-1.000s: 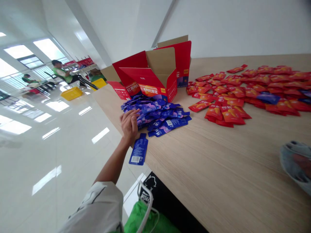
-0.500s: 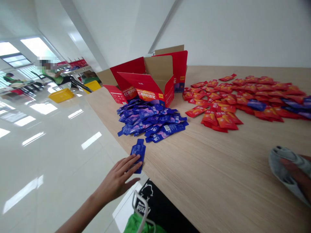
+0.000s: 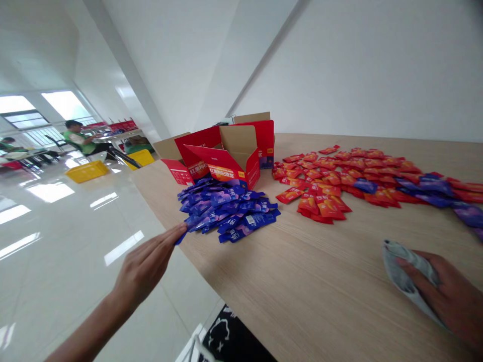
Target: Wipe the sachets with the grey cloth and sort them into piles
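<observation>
My left hand (image 3: 151,256) reaches to the near left edge of a heap of blue pouches (image 3: 230,206) at the table's edge. Its fingers are pressed together on one blue pouch (image 3: 180,239), of which only a corner shows below the fingertips. On the right, my right hand (image 3: 441,281) is closed round a folded grey cloth (image 3: 405,266) above the table. An open red carton (image 3: 226,166) stands directly behind the blue heap. Red pouches (image 3: 328,171) lie spread out to the right of it.
Behind the first carton stands a second red carton (image 3: 266,141). Several blue pouches (image 3: 430,188) lie among the red ones at the right. Off the wooden table (image 3: 287,281), yellow crates (image 3: 86,172) sit on the floor, and a seated person (image 3: 85,141) is far left.
The single blue pouch that lay flat under my left hand has moved forward to the heap with that hand. My right hand with the cloth has come left, and the view has shifted.
</observation>
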Action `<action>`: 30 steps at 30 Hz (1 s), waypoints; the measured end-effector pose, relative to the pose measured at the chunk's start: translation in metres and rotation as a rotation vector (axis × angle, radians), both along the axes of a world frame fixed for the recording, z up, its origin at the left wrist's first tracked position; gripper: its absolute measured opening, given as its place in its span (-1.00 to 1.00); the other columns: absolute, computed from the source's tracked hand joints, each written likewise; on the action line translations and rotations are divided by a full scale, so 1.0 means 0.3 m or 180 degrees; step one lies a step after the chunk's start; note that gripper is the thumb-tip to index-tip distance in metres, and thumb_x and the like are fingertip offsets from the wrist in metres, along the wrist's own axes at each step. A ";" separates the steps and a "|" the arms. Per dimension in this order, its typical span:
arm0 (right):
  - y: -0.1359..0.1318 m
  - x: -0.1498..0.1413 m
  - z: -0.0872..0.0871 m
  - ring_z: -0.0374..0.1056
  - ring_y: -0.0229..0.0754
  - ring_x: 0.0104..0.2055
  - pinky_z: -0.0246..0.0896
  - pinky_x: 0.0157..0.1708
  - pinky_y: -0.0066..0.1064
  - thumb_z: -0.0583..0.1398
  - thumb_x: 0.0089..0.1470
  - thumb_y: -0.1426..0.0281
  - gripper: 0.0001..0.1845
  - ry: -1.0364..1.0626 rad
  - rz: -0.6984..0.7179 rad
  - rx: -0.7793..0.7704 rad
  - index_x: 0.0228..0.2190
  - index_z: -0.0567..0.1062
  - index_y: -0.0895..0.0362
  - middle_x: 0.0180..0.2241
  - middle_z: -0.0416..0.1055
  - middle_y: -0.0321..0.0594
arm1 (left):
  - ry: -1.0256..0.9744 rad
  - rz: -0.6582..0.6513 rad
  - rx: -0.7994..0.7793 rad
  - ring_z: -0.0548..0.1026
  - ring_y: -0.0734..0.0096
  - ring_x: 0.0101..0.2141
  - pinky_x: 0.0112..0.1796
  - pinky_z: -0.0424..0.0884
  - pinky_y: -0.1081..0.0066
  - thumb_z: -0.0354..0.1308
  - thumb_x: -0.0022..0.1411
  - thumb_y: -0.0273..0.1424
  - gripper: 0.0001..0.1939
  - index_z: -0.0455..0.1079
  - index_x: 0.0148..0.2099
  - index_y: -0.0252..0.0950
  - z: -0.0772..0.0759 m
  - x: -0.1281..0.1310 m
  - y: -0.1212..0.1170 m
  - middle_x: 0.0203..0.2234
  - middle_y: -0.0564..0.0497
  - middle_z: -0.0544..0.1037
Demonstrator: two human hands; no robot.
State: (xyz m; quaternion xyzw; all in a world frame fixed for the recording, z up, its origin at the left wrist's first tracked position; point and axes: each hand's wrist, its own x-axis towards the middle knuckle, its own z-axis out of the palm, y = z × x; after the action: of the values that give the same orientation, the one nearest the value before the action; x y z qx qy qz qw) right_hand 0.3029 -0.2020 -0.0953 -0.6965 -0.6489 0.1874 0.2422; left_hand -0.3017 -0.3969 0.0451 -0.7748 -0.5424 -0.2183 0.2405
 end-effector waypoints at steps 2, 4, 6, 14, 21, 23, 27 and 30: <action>-0.001 -0.005 -0.002 0.47 0.32 -0.09 0.33 0.01 0.11 0.06 0.01 -0.20 -0.36 0.0034 0.0018 -0.0006 -0.12 0.41 0.02 -0.10 0.52 0.05 | 0.0257 0.0059 0.0089 0.50 0.19 0.15 0.17 0.45 0.20 0.07 0.44 -0.51 -0.42 0.15 0.44 -0.16 0.087 0.026 0.104 0.21 -0.07 0.47; -0.002 -0.007 -0.007 0.46 0.31 -0.07 0.31 0.06 0.08 0.06 0.02 -0.19 -0.39 0.0124 0.0092 0.0010 -0.12 0.41 0.01 -0.09 0.52 0.04 | 0.0404 0.0050 0.0027 0.43 0.18 0.22 0.23 0.38 0.17 0.03 0.48 -0.46 -0.47 0.16 0.43 -0.22 0.137 0.054 0.229 0.25 -0.11 0.42; -0.001 -0.005 -0.015 0.46 0.29 -0.04 0.29 0.09 0.06 0.07 0.03 -0.18 -0.41 0.0216 0.0182 0.0041 -0.12 0.41 -0.01 -0.09 0.53 0.03 | 0.0465 0.0094 -0.0166 0.38 0.16 0.25 0.25 0.33 0.14 -0.04 0.51 -0.44 -0.52 0.20 0.41 -0.31 0.141 0.076 0.357 0.25 -0.17 0.41; -0.001 0.000 -0.052 0.43 0.21 0.06 0.22 0.14 0.00 0.14 0.08 -0.09 -0.58 0.0501 0.0501 0.0363 -0.10 0.40 -0.19 -0.02 0.51 -0.07 | 0.0527 0.0284 -0.0527 0.48 0.14 0.16 0.15 0.43 0.07 0.09 0.46 -0.39 -0.67 0.43 0.19 -0.38 -0.116 0.097 0.633 0.14 -0.22 0.52; -0.014 -0.013 -0.049 0.44 0.13 0.03 0.17 0.11 -0.01 0.13 0.13 -0.03 -0.66 0.0519 0.0519 0.0378 -0.09 0.38 -0.23 -0.01 0.48 0.03 | 0.0273 0.0281 -0.0370 0.47 0.03 0.18 0.14 0.43 0.05 0.16 0.40 -0.10 -0.52 0.45 0.18 -0.33 -0.168 0.046 0.549 0.10 -0.23 0.56; -0.013 -0.014 -0.044 0.44 0.14 0.02 0.18 0.09 0.01 0.14 0.12 -0.05 -0.63 0.0492 0.0521 0.0373 -0.09 0.38 -0.21 -0.02 0.49 0.04 | 0.0196 0.0125 -0.0256 0.51 0.03 0.14 0.10 0.45 0.05 0.18 0.40 -0.13 -0.60 0.50 0.10 -0.30 -0.145 0.061 0.492 0.06 -0.20 0.59; -0.018 -0.027 -0.018 0.46 0.13 0.01 0.26 0.04 0.00 0.11 0.13 -0.07 -0.59 0.0341 0.0503 0.0349 -0.07 0.38 -0.15 -0.02 0.50 -0.01 | 0.0050 -0.0555 -0.0171 0.59 0.26 0.00 0.03 0.48 0.24 0.23 0.39 -0.29 -0.78 0.49 0.02 -0.24 -0.087 0.198 0.338 -0.07 -0.06 0.65; -0.034 -0.055 0.017 0.46 0.10 0.01 0.31 0.02 -0.05 0.06 0.20 -0.03 -0.58 0.0173 0.0573 0.0510 -0.05 0.39 -0.08 -0.02 0.50 -0.04 | -0.0102 -0.1567 -0.0278 0.61 0.28 -0.11 -0.09 0.51 0.30 0.22 0.38 -0.35 -0.75 0.45 0.04 -0.35 -0.048 0.366 0.249 -0.20 -0.11 0.65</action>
State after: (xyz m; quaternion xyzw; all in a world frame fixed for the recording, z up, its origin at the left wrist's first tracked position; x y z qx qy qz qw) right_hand 0.2865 -0.2121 -0.0903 -0.6085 -0.7149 0.1748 0.2967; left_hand -0.1919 -0.3222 0.0308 -0.8897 -0.3499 -0.2589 0.1378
